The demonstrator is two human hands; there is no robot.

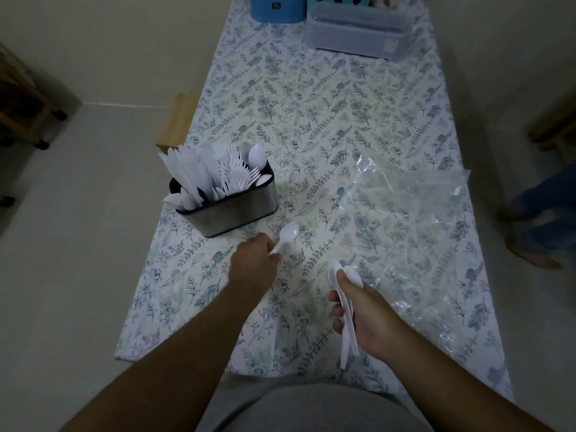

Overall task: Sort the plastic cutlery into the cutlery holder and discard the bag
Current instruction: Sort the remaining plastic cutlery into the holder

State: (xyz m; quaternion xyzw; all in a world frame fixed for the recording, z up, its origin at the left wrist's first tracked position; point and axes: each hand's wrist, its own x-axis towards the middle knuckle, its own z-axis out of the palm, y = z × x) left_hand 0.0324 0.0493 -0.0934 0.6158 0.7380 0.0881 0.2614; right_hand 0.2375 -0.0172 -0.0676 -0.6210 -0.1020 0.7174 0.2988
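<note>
A steel cutlery holder stands on the left of the table, filled with white plastic knives, forks and spoons in separate sections. My left hand holds one white spoon by its handle, bowl pointing up and away, just in front of the holder. My right hand grips a small bunch of white spoons, their handles pointing toward me. The clear, empty-looking plastic bag lies flat on the table to the right.
The table has a floral cloth. At its far end stand a blue container and a clear lidded box. A wooden stool is beside the table's left edge. A person's legs are at the right.
</note>
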